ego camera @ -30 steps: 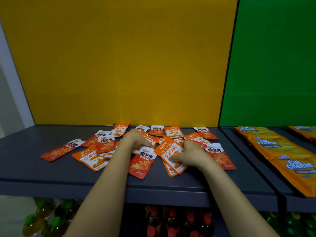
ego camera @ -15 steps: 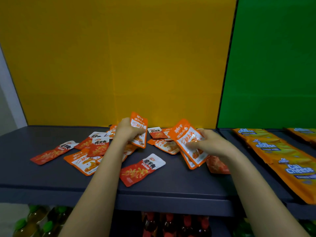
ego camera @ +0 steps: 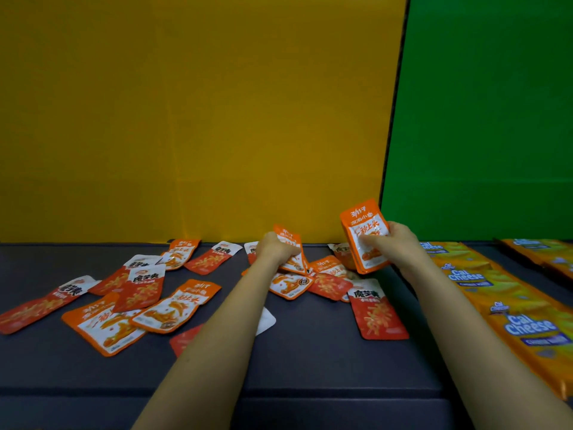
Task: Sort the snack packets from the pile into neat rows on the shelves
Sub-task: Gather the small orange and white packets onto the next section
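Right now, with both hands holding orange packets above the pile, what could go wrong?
1. The right hand pinches what looks like a small stack of orange packets by one edge; some may slip out.
2. The left forearm crosses a red packet near the shelf front; pulling back could drag it off.
3. The left hand holds its packet low over the pile and may disturb it.

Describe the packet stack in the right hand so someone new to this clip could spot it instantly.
Find the vertical seam where the yellow back panel meets the green panel. Just left of its base, the right hand holds a small stack of orange packets upright above the dark shelf. Unlike the packets lying flat around it, it is raised and facing the camera.
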Motion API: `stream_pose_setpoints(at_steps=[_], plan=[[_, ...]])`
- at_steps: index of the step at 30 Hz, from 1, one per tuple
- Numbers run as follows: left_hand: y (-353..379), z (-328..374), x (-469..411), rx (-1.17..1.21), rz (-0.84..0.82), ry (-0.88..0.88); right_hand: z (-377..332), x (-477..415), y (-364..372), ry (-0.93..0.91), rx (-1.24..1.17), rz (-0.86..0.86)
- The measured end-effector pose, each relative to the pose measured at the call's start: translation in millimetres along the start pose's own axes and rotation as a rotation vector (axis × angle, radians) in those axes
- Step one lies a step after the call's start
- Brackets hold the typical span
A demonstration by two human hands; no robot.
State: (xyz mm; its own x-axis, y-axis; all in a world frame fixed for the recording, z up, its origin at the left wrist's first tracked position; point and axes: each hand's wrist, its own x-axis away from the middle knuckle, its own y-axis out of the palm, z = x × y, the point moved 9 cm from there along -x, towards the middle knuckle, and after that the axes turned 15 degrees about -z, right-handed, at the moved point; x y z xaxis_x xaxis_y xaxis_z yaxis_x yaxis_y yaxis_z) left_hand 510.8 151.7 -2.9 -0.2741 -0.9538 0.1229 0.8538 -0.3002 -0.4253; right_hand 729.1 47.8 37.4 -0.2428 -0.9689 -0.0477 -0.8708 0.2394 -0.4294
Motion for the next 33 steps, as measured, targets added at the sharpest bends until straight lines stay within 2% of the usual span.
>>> stream_pose_setpoints(at_steps=[7, 11, 16, 22, 27, 33], plan=[[-8, -3, -3, -0.288, 0.035, -0.077, 15, -23, 1, 0.097, 0.017, -0.016], [-5, -3, -6, -0.333, -0.001, -0.089, 21, -28, 16, 0.105, -0.012, -0.109], [5, 0, -5, -0.187, -0.081, -0.08, 20, -28, 36, 0.108, 0.046, -0.27], [-6, 9, -7, -0.057, 0.043, 0.071, 18, -25, 47, 0.092, 0.235, -0.315], [-25, 19, 1, 0.225, 0.143, 0.178, 16, -19, 61, 0.074, 0.351, -0.397], [-44, 33, 16, 0.44, 0.187, 0.225, 8, -17, 66, 0.095, 0.546, -0.352]])
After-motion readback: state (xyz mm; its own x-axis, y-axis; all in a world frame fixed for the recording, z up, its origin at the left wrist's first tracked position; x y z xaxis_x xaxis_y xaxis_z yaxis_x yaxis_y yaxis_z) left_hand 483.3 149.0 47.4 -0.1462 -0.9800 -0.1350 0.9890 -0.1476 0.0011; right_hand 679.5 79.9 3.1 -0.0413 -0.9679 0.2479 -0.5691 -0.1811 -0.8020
